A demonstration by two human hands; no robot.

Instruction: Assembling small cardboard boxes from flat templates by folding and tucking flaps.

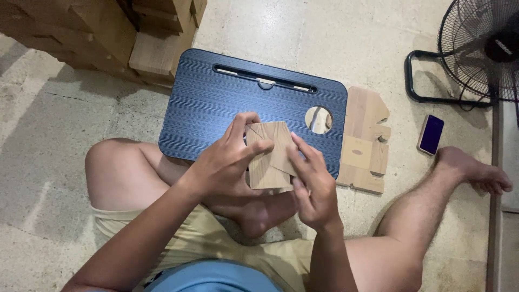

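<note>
I sit on the floor with a small dark blue lap table (216, 103) in front of my legs. Both hands hold flat light wooden pieces (270, 159) just above its near edge. My left hand (224, 165) grips them from the left, thumb and fingers wrapped over the top corner. My right hand (313, 186) pinches the right edge of the same pieces. The pieces overlap at an angle; how they join is hidden by my fingers.
More wooden panels (365, 140) lie on the floor right of the table. A stack of wooden parts (108, 32) stands at the top left. A phone (431, 134) lies by my right foot, and a black floor fan (478, 48) stands at the top right.
</note>
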